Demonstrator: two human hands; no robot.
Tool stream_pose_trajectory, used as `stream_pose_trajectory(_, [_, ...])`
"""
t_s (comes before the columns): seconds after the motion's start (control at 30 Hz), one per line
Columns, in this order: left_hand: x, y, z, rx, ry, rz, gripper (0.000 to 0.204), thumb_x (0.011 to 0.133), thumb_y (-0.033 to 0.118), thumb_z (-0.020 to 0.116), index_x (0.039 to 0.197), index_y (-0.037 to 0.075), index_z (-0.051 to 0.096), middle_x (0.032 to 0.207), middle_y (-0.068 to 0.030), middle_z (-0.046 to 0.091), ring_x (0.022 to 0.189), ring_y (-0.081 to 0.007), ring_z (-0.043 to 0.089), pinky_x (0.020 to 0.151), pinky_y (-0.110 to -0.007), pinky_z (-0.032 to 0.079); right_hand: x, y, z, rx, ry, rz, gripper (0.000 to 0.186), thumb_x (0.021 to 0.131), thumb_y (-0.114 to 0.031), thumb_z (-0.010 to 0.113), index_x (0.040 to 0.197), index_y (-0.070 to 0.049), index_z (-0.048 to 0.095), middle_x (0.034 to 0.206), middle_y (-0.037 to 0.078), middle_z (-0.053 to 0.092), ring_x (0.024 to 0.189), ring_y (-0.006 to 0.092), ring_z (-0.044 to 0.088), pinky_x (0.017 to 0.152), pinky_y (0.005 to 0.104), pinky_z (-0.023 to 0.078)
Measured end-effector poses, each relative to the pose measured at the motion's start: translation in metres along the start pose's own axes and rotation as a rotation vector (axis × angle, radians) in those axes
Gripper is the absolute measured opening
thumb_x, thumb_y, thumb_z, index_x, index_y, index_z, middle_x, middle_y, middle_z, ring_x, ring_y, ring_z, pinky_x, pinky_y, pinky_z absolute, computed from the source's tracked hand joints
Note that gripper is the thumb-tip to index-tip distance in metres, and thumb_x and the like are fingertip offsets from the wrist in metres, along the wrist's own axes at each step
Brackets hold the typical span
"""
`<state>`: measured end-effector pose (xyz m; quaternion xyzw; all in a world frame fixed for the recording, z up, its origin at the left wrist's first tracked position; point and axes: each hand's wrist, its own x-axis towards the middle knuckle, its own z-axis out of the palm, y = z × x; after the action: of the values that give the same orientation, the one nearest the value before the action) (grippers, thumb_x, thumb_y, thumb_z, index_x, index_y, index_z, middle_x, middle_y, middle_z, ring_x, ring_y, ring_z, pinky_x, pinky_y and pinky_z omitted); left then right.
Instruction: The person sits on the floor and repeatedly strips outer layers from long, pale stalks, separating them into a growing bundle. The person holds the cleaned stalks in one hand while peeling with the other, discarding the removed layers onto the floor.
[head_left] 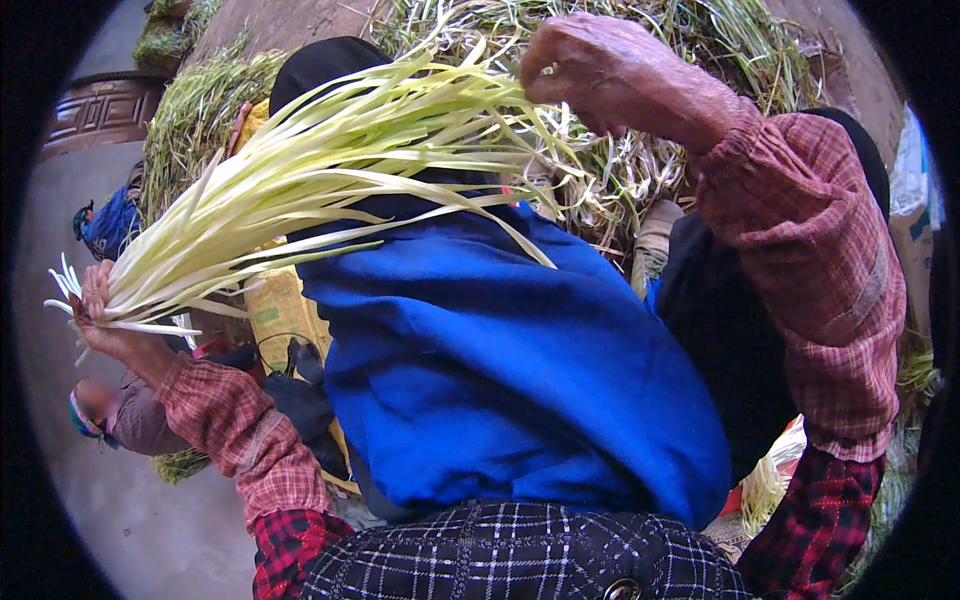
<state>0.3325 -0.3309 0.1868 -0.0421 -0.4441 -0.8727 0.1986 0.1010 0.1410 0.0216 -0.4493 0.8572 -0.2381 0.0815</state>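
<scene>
Stretched across my lap is a bunch of yellow chives [330, 170], white at the stalk ends and pale yellow-green toward the leaf tips. My left hand [105, 315] is closed round the white stalk ends at the far left. At the other end, my right hand [610, 80] is raised in a closed fist against the leaf tips. Its fingers are turned away, so whatever it grips is hidden. A blue cloth [500, 350] covers my lap beneath the bunch.
Heaps of green and straw-coloured stalks [740, 45] lie ahead. More are piled at the left [190, 140]. Two people sit at the left, one in blue [110, 225], one in grey [145, 415]. A yellow box [285, 310] stands by my left knee. Pale leaves [770, 480] lie at my right.
</scene>
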Motion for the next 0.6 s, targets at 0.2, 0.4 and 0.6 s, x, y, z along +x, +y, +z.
stream_pose_trajectory(0.2, [-0.004,0.009,0.004,0.131,0.013,0.092,0.037,0.08,0.008,0.059,0.056,0.017,0.033,0.052,0.0031,0.034,0.054,-0.0074,0.033,0.06,-0.022,0.033,-0.003,0.009,-0.021,-0.242,-0.105,0.164,0.017,0.078,-0.023,0.058,0.076,-0.01,0.069,0.068,0.015,0.062,0.065,0.0321,0.062,0.056,0.0429,0.046])
stream_pose_trajectory(0.4, [0.007,-0.008,-0.013,0.014,-0.046,0.031,0.036,0.083,0.009,0.059,0.058,0.016,0.034,0.051,0.0047,0.035,0.049,-0.0055,0.033,0.059,-0.02,0.033,-0.022,-0.015,-0.048,0.122,0.204,0.025,0.022,0.079,-0.025,0.059,0.08,-0.005,0.069,0.065,0.016,0.06,0.062,0.0292,0.061,0.057,0.0408,0.046])
stream_pose_trajectory(0.6, [-0.008,0.014,0.011,0.113,-0.041,0.068,0.036,0.083,0.009,0.06,0.059,0.016,0.035,0.051,0.0049,0.035,0.049,-0.0052,0.032,0.059,-0.02,0.033,0.003,-0.02,0.004,0.153,0.38,-0.331,0.031,0.083,-0.033,0.063,0.096,-0.005,0.066,0.089,0.017,0.065,0.089,0.0338,0.062,0.076,0.044,0.048])
